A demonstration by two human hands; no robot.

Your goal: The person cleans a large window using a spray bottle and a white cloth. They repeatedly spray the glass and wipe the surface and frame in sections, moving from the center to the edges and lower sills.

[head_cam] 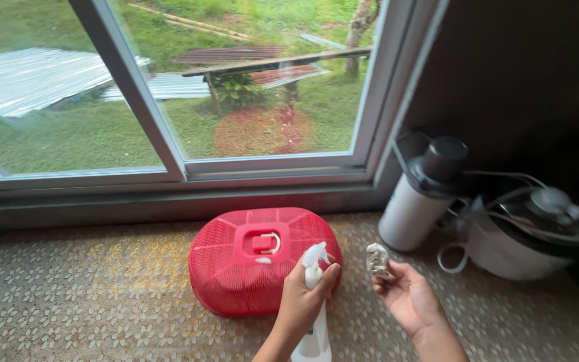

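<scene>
The left hand (301, 302) grips a white spray bottle (314, 305) just in front of the red basket cover (249, 268); to its right, the right hand (407, 295) pinches a crumpled cloth (377, 259).

Head view, steeply down, near counter (68, 295)

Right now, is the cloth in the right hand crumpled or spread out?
Crumpled. The small whitish cloth is bunched into a wad, pinched at the fingers of the right hand, with no flat area showing.
</scene>
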